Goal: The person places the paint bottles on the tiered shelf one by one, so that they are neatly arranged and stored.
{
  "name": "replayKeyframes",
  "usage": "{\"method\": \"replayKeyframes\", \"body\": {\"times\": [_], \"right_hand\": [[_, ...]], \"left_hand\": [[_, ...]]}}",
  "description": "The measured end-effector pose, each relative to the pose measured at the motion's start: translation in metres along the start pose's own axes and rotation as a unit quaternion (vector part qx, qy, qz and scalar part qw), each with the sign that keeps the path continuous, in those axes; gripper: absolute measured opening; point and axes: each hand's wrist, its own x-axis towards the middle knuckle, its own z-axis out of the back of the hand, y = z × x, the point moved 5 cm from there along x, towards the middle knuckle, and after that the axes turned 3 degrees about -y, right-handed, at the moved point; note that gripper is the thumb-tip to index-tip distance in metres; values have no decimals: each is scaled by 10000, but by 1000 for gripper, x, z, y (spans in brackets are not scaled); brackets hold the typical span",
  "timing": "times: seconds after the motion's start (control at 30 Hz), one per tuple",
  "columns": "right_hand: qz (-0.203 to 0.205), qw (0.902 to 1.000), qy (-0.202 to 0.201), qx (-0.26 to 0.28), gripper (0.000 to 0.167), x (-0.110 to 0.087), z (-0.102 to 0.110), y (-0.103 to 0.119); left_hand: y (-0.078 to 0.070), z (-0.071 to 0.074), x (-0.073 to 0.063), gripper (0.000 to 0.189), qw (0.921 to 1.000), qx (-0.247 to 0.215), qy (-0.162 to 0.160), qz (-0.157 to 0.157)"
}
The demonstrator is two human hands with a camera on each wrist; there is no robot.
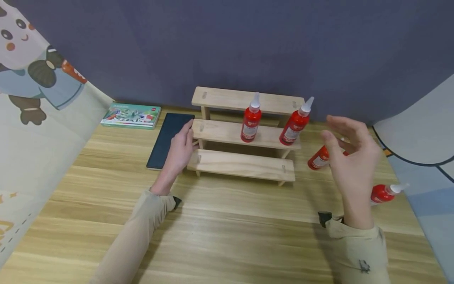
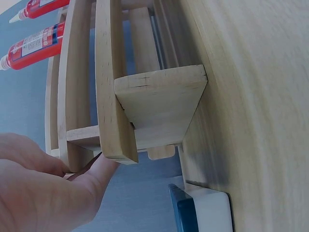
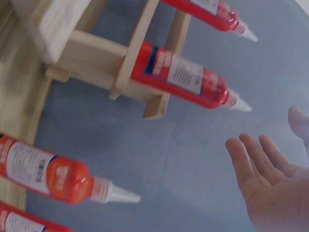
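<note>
A three-tier wooden step rack (image 1: 244,163) stands on the table before the dark back wall. My left hand (image 1: 181,146) grips the left end of its middle step, thumb and fingers about the board (image 2: 78,96). On that step stand two red bottles with pale pointed nozzles: one red bottle (image 1: 250,124) near the middle, another bottle (image 1: 294,128) at the right end. My right hand (image 1: 354,161) is raised to the right of the rack, fingers apart from the thumb, holding nothing. Behind it, partly hidden, a third red bottle (image 1: 318,159) stands on the table.
Another red bottle (image 1: 382,194) is on the table at the right, partly covered by my right wrist. A dark flat tablet-like object (image 1: 166,136) lies left of the rack. Farther left lies a green illustrated box or book (image 1: 131,115). Printed side panels flank the wood-grain table (image 1: 220,232).
</note>
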Motion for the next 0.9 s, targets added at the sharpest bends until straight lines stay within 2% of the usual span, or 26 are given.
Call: {"method": "replayKeyframes", "body": {"times": [0.33,0.57,0.73,0.9], "right_hand": [[-143,9991,-81,-396,35,0,16,-15],[-709,9947,-28,-748,42,-4,23,-39],[-944,9919,6,-848,48,-5,30,-57],[-1268,9860,303,-1037,55,-8,31,-77]], "left_hand": [[0,1,0,52,10000,-41,3,26],[0,0,0,52,10000,-18,-16,-11],[-1,0,-1,52,10000,-8,-24,9],[-1,0,-1,52,10000,-22,-26,7]]}}
